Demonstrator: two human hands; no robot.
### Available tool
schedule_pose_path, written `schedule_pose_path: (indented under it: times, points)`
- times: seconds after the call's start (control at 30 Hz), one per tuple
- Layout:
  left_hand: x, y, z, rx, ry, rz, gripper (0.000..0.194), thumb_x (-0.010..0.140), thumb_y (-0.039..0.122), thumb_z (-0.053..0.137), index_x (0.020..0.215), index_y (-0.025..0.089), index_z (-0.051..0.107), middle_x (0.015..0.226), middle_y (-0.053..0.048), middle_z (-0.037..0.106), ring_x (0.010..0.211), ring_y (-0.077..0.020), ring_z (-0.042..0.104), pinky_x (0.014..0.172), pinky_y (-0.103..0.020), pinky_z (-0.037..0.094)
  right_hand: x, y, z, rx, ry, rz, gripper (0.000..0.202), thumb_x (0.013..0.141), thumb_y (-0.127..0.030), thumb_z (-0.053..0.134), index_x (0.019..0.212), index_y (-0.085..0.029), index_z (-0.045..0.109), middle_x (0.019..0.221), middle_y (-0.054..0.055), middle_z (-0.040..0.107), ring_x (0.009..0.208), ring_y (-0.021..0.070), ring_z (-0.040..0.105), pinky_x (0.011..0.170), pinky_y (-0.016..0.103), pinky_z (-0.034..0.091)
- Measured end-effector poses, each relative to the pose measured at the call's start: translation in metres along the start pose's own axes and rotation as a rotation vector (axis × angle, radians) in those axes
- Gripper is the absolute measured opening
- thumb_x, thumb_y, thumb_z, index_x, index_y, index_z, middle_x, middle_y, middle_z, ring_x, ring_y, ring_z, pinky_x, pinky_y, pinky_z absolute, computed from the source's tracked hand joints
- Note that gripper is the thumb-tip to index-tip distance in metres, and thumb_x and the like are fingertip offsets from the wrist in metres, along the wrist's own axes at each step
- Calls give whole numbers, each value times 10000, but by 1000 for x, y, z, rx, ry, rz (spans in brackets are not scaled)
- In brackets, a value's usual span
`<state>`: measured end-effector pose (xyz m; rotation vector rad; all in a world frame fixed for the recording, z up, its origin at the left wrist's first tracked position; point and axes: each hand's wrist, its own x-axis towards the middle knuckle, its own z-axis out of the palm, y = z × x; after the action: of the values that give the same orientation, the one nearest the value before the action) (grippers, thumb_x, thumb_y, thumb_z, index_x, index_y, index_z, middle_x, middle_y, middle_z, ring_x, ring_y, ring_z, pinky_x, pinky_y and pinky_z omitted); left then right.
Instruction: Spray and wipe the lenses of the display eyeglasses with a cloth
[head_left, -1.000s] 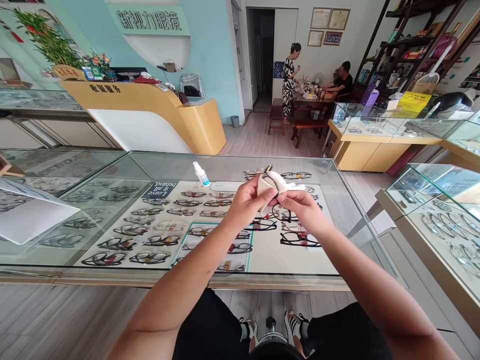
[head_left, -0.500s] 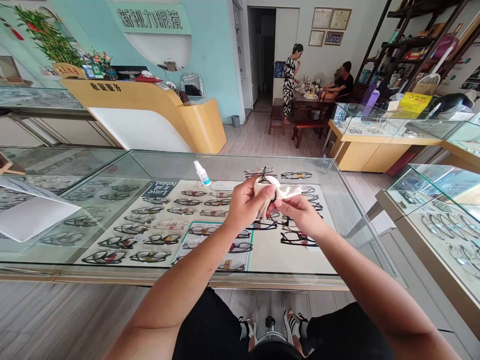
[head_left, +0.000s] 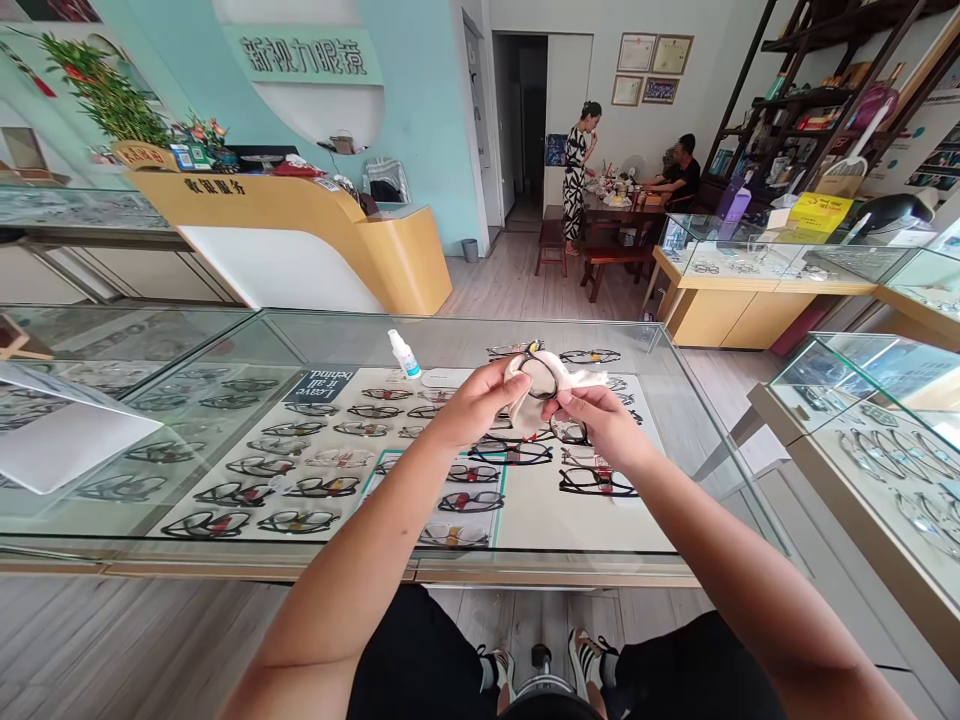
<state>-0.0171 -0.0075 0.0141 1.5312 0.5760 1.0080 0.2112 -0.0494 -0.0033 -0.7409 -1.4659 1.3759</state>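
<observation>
Over the glass display case, my left hand (head_left: 480, 402) is closed on a white cloth (head_left: 576, 379) gathered round a pair of eyeglasses (head_left: 538, 376). One round, dark-rimmed lens shows, with the cloth behind it; the rest of the glasses is partly hidden by cloth and fingers. Thumb and fingers of my right hand (head_left: 598, 418) pinch the glasses at the right of that lens, and a tail of cloth sticks out above this hand. A small white spray bottle (head_left: 405, 355) with a blue label stands on the case, left of and beyond my hands.
Beneath me is the glass display case (head_left: 442, 562), with rows of eyeglasses inside. A white panel (head_left: 71, 430) rests at the left. More glass cases (head_left: 892, 450) stand on the right. Two people (head_left: 576, 175) are at a table in the back; a counter (head_left: 300, 215) stands behind.
The cloth has opened from around the lens, and the rim now faces me. My left thumb has shifted off the lens's middle to its left edge. The view has tilted up slightly.
</observation>
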Motion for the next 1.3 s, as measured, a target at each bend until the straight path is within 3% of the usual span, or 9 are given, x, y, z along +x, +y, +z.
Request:
schedule_pose_path:
  times: [0.17, 0.33, 0.6, 0.77, 0.9, 1.1, 1.3]
  points:
    - [0, 5, 5, -15, -93, 68, 434, 953, 490, 910, 1178, 150, 762, 972, -77, 796, 862, -195, 735, 793, -286, 570, 0, 1, 0, 48, 26, 32, 494, 918, -718, 855, 866, -227, 886, 888, 67, 787, 902, 223, 588, 949, 372, 486]
    - [2, 1, 16, -63, -39, 58, 459, 859, 431, 997, 1092, 165, 704, 828, -30, 773, 721, -166, 713, 706, -272, 571, 1, 9, 2, 46, 18, 17, 503, 928, -724, 851, 871, -226, 892, 886, 62, 775, 903, 221, 595, 936, 370, 478]
    - [3, -6, 26, -92, 80, 39, 555, 755, 522, 1052, 965, 180, 669, 693, 28, 698, 495, -117, 599, 470, -241, 496, 1, 19, 7, -14, -51, -16, 506, 1004, -716, 778, 951, -225, 890, 965, 70, 791, 937, 230, 656, 918, 367, 511]
    - [2, -12, 26, 23, 177, 116, 533, 929, 677, 872, 868, 194, 656, 581, 39, 622, 417, -115, 554, 418, -234, 415, -1, 11, 10, -40, -80, -24, 545, 982, -753, 781, 924, -218, 865, 959, 83, 790, 898, 233, 664, 889, 385, 529]
    - [2, -15, 20, 69, 169, 119, 581, 1000, 732, 757, 823, 188, 659, 615, 6, 650, 492, -138, 606, 487, -255, 476, -1, 5, 9, -32, -67, -16, 557, 959, -762, 796, 877, -216, 874, 922, 81, 784, 890, 238, 655, 897, 393, 527]
    - [1, -12, 8, 13, 48, 40, 507, 998, 668, 797, 1050, 169, 726, 825, -36, 757, 707, -182, 702, 623, -276, 542, 0, 5, -1, 24, 7, 10, 504, 940, -725, 833, 851, -232, 895, 910, 66, 794, 916, 235, 630, 956, 385, 483]
    - [1, -5, 19, -13, 24, 94, 497, 916, 546, 932, 1141, 157, 723, 863, -39, 763, 726, -160, 703, 669, -261, 562, 1, 12, -3, 37, 33, 26, 481, 939, -710, 837, 894, -234, 892, 914, 64, 797, 919, 230, 610, 957, 378, 474]
